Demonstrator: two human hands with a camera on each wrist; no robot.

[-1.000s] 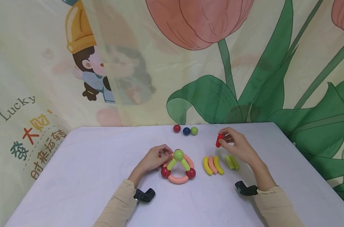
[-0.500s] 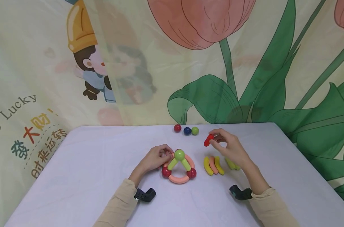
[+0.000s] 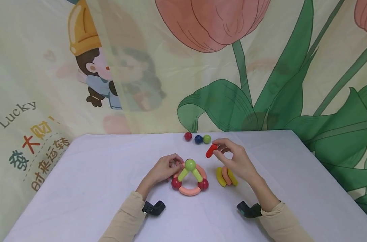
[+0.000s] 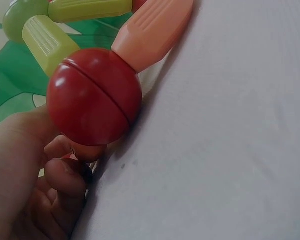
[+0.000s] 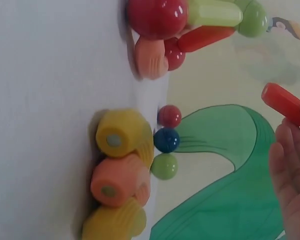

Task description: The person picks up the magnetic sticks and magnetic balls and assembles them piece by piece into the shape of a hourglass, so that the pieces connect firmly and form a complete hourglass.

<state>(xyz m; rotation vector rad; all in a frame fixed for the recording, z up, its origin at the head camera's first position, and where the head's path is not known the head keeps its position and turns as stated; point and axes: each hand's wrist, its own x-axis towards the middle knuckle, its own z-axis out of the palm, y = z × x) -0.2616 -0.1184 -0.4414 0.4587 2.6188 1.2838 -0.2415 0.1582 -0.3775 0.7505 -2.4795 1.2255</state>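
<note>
On the table stands a magnetic ball-and-stick structure (image 3: 189,191): curved pink sticks and red balls (image 3: 203,184) form a ring. Two light-green sticks (image 3: 197,175) lean up from it to a green ball (image 3: 190,164). My left hand (image 3: 164,169) grips the ring's left side, its fingertips partly hidden behind a red ball (image 4: 94,97) in the left wrist view. Between thumb and fingers, my right hand (image 3: 236,159) pinches a short red stick (image 3: 211,151), tilted and raised right of the green ball. The right wrist view also shows a red stick (image 5: 207,38) within the structure.
Curved yellow sticks (image 3: 221,177) and a pink one (image 3: 226,175) lie below the right hand. Along the table's back edge sit loose red (image 3: 188,136), blue (image 3: 198,139) and green (image 3: 207,138) balls. A printed cloth (image 3: 141,67) hangs behind.
My right hand has carried the red stick leftward toward the structure, tilting it on the way; the hand now covers the loose green sticks. The left hand stays where it was.
</note>
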